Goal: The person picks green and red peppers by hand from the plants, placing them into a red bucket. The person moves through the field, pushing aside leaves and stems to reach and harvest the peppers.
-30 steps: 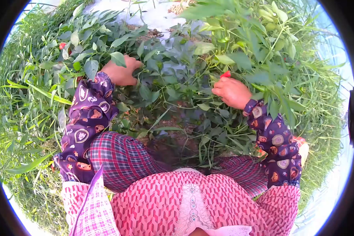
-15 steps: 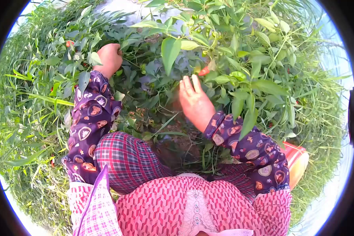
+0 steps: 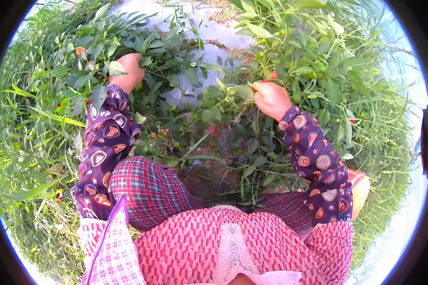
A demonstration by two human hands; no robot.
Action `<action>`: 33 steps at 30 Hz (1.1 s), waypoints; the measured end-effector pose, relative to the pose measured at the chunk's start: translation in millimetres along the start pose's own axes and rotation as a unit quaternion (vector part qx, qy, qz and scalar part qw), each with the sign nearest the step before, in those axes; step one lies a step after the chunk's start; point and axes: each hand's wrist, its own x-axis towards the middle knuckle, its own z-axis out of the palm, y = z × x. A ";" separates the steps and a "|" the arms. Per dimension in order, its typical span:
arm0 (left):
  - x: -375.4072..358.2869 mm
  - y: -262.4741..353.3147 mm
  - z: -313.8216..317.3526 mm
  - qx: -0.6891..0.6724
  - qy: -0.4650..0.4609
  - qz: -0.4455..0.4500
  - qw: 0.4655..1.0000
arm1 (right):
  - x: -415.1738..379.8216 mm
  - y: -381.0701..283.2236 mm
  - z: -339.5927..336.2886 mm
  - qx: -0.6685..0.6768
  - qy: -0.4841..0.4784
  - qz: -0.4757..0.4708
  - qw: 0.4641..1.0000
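I crouch over low pepper plants (image 3: pixel 314 57) with dense green leaves. My right hand (image 3: pixel 271 100) is raised into the right-hand plant, its fingers pinched on a thin green stem. A small red pepper (image 3: pixel 273 75) hangs just above its fingertips. My left hand (image 3: pixel 128 71) is far out to the left, closed among the leafy stems (image 3: pixel 152 52) of another plant. Another red pepper (image 3: pixel 78 51) shows beyond it at the upper left. Both arms wear purple patterned sleeves.
White ground sheeting (image 3: pixel 195 52) runs between the plants at the top middle. Tall grass (image 3: pixel 28 123) fills the left side and the far right. A red and orange container (image 3: pixel 361 187) sits behind my right elbow. Bare soil (image 3: pixel 214 173) lies in front of my knees.
My right hand has gone from open and flat among the leaves to pinched on a stem, further right and up. My left hand has stayed at the left plant.
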 end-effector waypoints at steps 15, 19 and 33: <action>-11.5 78.4 -25.6 -0.288 -0.022 0.201 0.936 | -50.9 138.1 -27.4 0.639 0.055 0.153 0.751; -23.0 143.8 -27.4 -0.514 -0.282 0.116 0.802 | -71.0 145.7 -29.1 0.656 -0.029 0.090 0.749; 33.0 252.7 51.0 -0.383 -0.246 0.459 0.763 | -57.2 114.1 -40.7 0.492 -0.104 0.045 0.863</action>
